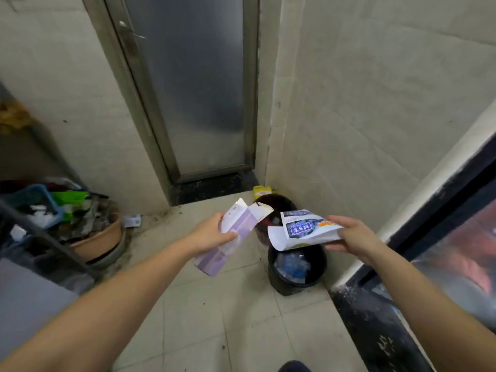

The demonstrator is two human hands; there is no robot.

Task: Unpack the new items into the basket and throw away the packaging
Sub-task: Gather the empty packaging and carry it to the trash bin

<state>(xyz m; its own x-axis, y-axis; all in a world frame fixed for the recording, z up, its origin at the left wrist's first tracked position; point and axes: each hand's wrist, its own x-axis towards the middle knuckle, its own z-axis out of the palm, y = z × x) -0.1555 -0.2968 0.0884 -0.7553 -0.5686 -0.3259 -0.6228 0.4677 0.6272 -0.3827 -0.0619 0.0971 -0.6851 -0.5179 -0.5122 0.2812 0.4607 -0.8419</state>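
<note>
At frame centre, the left hand (212, 234) grips an opened purple carton (228, 237); the right hand (354, 237) pinches a crumpled white-and-blue wrapper (303, 232). Below the wrapper, a black bin (295, 280) holds blue-and-clear scraps.

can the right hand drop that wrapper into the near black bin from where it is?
Probably yes. The right hand holds the wrapper right over the near black bin, whose mouth is open with trash only low inside. The box in the left hand sits off to the side.
</note>
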